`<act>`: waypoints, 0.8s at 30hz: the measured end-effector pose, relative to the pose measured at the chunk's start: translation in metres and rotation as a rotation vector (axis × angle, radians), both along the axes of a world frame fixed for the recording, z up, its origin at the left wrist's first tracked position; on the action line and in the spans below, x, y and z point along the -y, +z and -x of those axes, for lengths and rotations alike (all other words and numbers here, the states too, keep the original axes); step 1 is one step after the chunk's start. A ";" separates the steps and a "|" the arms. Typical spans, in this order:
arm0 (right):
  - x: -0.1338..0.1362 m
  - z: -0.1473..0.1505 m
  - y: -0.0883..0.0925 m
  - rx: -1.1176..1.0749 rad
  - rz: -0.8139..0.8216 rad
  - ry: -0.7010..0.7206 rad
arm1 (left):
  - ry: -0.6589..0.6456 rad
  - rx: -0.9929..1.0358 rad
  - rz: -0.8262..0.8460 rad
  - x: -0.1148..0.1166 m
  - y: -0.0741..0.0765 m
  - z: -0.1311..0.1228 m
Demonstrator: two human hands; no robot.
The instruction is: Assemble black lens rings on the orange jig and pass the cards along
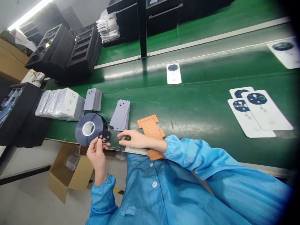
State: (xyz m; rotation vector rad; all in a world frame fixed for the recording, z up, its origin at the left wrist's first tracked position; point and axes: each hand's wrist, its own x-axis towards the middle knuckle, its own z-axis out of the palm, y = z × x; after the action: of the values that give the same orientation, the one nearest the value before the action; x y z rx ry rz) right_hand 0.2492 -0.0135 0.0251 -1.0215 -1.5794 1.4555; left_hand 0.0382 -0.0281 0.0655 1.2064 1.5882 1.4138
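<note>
At the front edge of the bench, my left hand (96, 152) pinches a black round sticker with several holes (104, 136). Just behind it stands a roll of dark film (81, 128) with a white core; the sticker overlaps the film near the roll, and I cannot tell whether it is still attached. My right hand (134, 138) hovers to the right of the sticker, fingers bent and apart, with nothing visible in them. Under my right wrist lies an orange fixture plate (151, 126). A stack of grey phone-back-shaped sheets (120, 114) sits behind my right hand.
Another grey stack (92, 99) and plastic-wrapped white panels (63, 103) stand at the left. White panels with dark camera circles (264, 112) lie on the green bench (199, 109) at the right; a single one (173, 78) lies farther back. An open carton (77, 178) is below the edge.
</note>
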 end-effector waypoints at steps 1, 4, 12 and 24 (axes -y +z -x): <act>0.002 -0.005 0.003 -0.033 0.011 -0.044 | -0.036 0.024 0.011 0.003 -0.001 -0.008; 0.009 -0.029 0.009 -0.147 0.099 -0.165 | -0.172 0.102 0.065 0.009 -0.008 -0.038; 0.039 -0.095 0.002 -0.077 0.220 -0.394 | -0.576 0.162 0.309 0.012 -0.023 -0.099; 0.056 -0.118 -0.012 0.080 0.260 -0.534 | -0.615 0.289 0.367 0.013 -0.046 -0.120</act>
State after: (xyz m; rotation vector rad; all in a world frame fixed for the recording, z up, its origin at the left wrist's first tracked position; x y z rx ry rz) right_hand 0.3672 -0.0694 0.0128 -1.5295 -1.0629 1.2667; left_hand 0.1584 -0.0408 0.0190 1.0796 1.0811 0.8124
